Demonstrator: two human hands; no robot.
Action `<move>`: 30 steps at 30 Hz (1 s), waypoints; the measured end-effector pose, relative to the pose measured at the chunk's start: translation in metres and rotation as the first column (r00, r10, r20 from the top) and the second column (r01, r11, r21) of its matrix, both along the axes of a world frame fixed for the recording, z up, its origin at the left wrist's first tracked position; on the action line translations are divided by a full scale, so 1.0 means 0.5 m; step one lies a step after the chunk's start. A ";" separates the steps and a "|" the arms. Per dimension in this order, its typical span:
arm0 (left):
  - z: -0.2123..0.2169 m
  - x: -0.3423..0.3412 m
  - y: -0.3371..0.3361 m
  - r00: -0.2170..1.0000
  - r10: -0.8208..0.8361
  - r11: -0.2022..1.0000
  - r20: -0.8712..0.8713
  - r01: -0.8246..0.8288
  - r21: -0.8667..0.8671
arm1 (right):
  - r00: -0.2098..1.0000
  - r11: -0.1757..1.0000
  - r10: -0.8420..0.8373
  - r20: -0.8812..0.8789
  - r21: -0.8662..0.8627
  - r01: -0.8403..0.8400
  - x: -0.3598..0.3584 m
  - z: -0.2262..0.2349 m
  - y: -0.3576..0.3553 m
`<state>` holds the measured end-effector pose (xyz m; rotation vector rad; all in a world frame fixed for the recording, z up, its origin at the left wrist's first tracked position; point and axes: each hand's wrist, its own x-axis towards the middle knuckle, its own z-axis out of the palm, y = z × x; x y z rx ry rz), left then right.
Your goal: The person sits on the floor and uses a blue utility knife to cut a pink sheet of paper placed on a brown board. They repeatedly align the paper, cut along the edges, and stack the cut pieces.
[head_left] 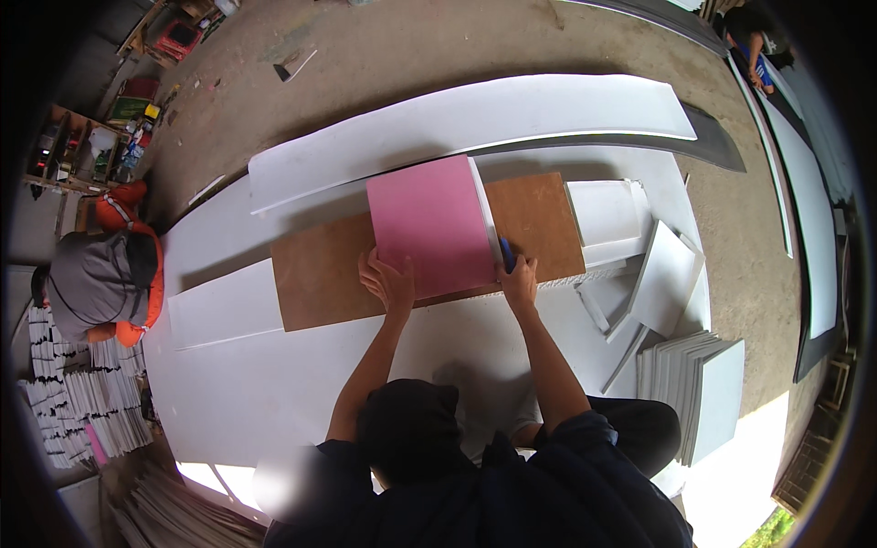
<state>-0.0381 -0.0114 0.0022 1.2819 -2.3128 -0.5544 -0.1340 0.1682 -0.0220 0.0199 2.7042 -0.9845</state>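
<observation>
A pink rectangular board (431,224) lies on a longer brown board (324,274), with a white sheet edge showing along the pink board's right side. My left hand (391,283) presses on the pink board's near left part, fingers spread. Closed around a small blue hand tool (507,253), my right hand (519,281) rests at the pink board's right edge, over the brown board. The tool's working end is too small to make out.
Under the boards is a large white work surface (247,393). A long white panel (475,119) lies beyond. Cut white pieces (665,279) and a stack of white sheets (717,397) sit right. A person (100,274) in grey and orange bends at left; another person (758,55) is far right.
</observation>
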 end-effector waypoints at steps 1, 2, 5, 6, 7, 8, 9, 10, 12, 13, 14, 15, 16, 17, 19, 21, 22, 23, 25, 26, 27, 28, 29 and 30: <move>-0.006 0.008 -0.017 0.998 0.050 0.990 0.046 -0.056 0.129 | 1.000 1.000 0.010 -0.002 -0.004 -0.010 0.001 -0.003 0.000; -0.004 0.014 -0.030 0.991 0.097 0.961 0.092 -0.117 0.250 | 1.000 1.000 0.022 -0.009 -0.012 -0.022 0.001 -0.004 0.003; -0.004 0.014 -0.058 0.994 0.054 0.816 -0.093 0.010 0.577 | 0.998 0.999 0.044 -0.035 -0.005 -0.044 -0.001 -0.009 0.001; -0.001 0.016 -0.070 0.998 0.013 0.802 -0.053 0.021 0.597 | 0.998 0.999 0.047 -0.044 0.005 -0.047 -0.002 -0.010 0.001; 0.003 0.020 -0.086 0.999 -0.030 0.786 -0.014 0.032 0.617 | 0.999 0.998 0.035 0.012 -0.047 -0.034 -0.001 -0.012 0.001; 0.003 0.022 -0.100 0.997 -0.073 0.770 0.021 0.043 0.637 | 0.998 0.995 0.025 0.066 -0.099 -0.019 -0.004 -0.011 0.001; -0.001 0.025 -0.108 0.993 -0.099 0.748 -0.058 0.112 0.654 | 0.993 0.989 0.019 0.120 -0.150 -0.001 -0.006 -0.010 0.002; -0.005 0.031 -0.111 0.983 -0.122 0.724 -0.136 0.182 0.665 | 0.992 0.982 0.018 0.121 -0.190 0.005 -0.005 -0.008 0.009; 0.000 0.048 -0.119 0.966 -0.157 0.675 -0.207 0.258 0.691 | 0.991 0.962 0.029 0.134 -0.272 0.009 0.015 -0.002 0.023; 0.004 0.055 -0.124 0.963 -0.175 0.650 -0.206 0.270 0.710 | 0.985 0.962 0.071 0.159 -0.271 -0.026 0.021 0.001 0.030; 0.015 0.060 -0.119 0.959 -0.195 0.619 -0.206 0.283 0.732 | 0.977 0.962 0.109 0.185 -0.266 -0.057 0.025 -0.001 0.047; 0.025 0.069 -0.110 0.951 -0.216 0.608 -0.222 0.309 0.731 | 0.966 0.961 0.146 0.211 -0.262 -0.088 0.030 -0.003 0.064; 0.037 0.082 -0.097 0.942 -0.236 0.596 -0.238 0.334 0.730 | 0.963 0.955 0.158 0.221 -0.283 -0.091 0.038 -0.007 0.079; 0.048 0.083 -0.078 0.926 -0.267 0.575 -0.267 0.376 0.727 | 0.963 0.951 0.155 0.220 -0.298 -0.085 0.040 -0.019 0.106; -0.001 0.123 -0.077 0.917 -0.259 0.595 -0.302 0.398 0.698 | 0.974 0.959 0.179 0.142 -0.248 -0.140 0.050 -0.023 0.136; -0.025 0.153 -0.067 0.953 -0.206 0.663 -0.222 0.302 0.684 | 0.980 0.983 0.183 -0.081 -0.006 -0.184 0.045 -0.012 0.170; -0.027 0.163 -0.060 0.981 -0.147 0.715 -0.129 0.195 0.671 | 0.981 0.985 0.171 -0.089 0.035 -0.168 0.037 -0.007 0.187; -0.021 0.166 -0.052 0.996 -0.081 0.758 -0.039 0.086 0.647 | 0.982 0.985 0.161 -0.099 0.077 -0.153 0.026 -0.003 0.203; -0.012 0.148 -0.041 0.991 0.013 0.929 0.130 -0.060 0.366 | 0.972 0.983 0.140 -0.191 0.148 -0.112 0.008 0.000 0.228; 0.001 0.132 -0.039 0.977 0.079 0.973 0.199 -0.119 0.196 | 0.967 0.980 0.123 -0.222 0.182 -0.083 0.001 0.004 0.234; 0.024 0.106 -0.034 0.986 -0.003 0.984 0.165 -0.026 0.174 | 0.962 0.975 0.101 -0.253 0.219 -0.045 -0.008 0.000 0.245; 0.048 0.073 -0.031 0.987 -0.090 0.986 0.133 0.069 0.151 | 0.978 0.978 0.037 -0.204 0.209 0.007 -0.020 -0.005 0.254; 0.063 0.042 -0.036 0.980 -0.169 0.980 0.107 0.156 0.119 | 0.976 0.975 0.006 -0.216 0.220 0.043 -0.026 -0.003 0.252; 0.054 0.013 -0.051 0.956 -0.291 0.957 0.041 0.291 0.018 | 0.974 0.972 -0.016 -0.226 0.225 0.069 -0.031 0.001 0.242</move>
